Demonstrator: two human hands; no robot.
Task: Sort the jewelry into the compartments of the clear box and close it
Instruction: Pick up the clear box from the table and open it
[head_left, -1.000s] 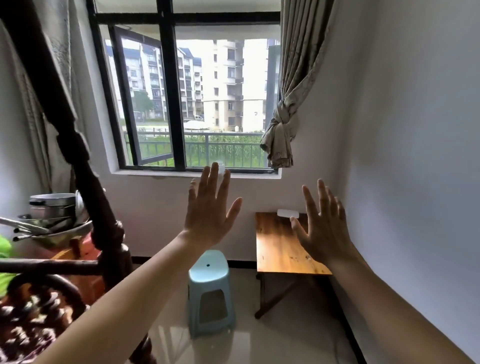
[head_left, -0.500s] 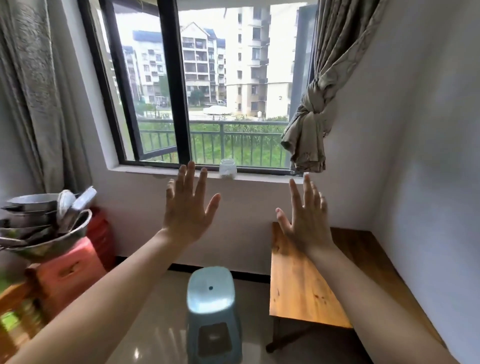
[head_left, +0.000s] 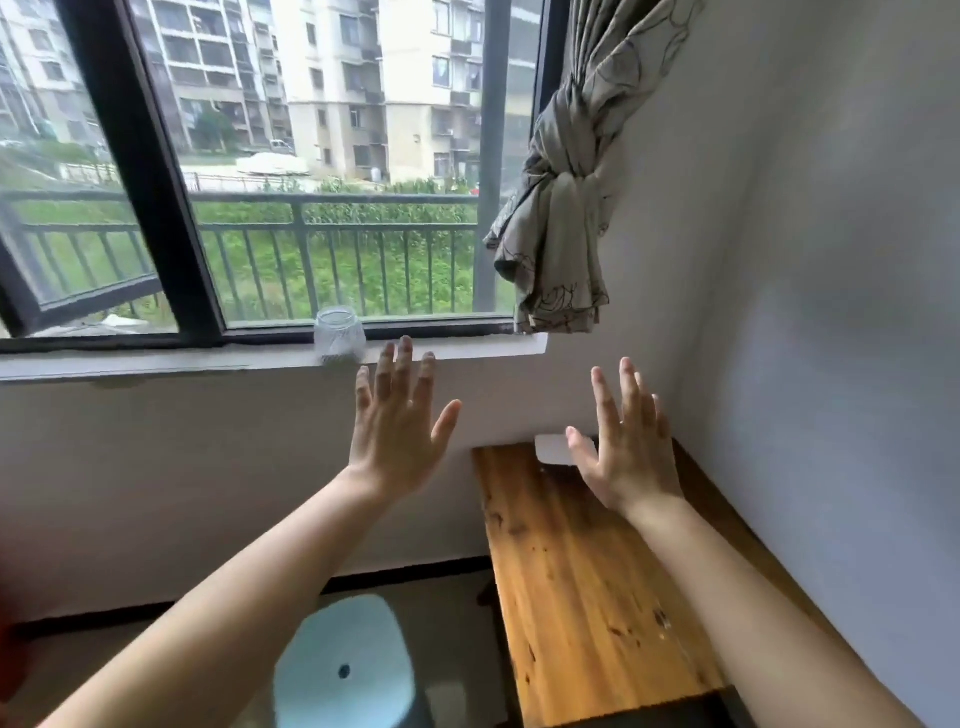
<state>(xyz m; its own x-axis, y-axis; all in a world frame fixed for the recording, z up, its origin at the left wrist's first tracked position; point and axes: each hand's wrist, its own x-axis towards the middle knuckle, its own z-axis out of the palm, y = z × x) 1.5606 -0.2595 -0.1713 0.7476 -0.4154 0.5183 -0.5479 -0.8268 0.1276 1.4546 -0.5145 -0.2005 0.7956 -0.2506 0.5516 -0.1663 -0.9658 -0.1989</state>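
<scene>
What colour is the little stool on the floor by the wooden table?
Pale blue; the stool shows best in the head view, bottom centre.

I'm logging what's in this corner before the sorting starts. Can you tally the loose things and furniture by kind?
Jar on the windowsill: 1
Stool on the floor: 1
Wooden table: 1
Small white object at the table's far end, partly behind the right hand: 1
Total: 4
No jewelry shows.
</scene>
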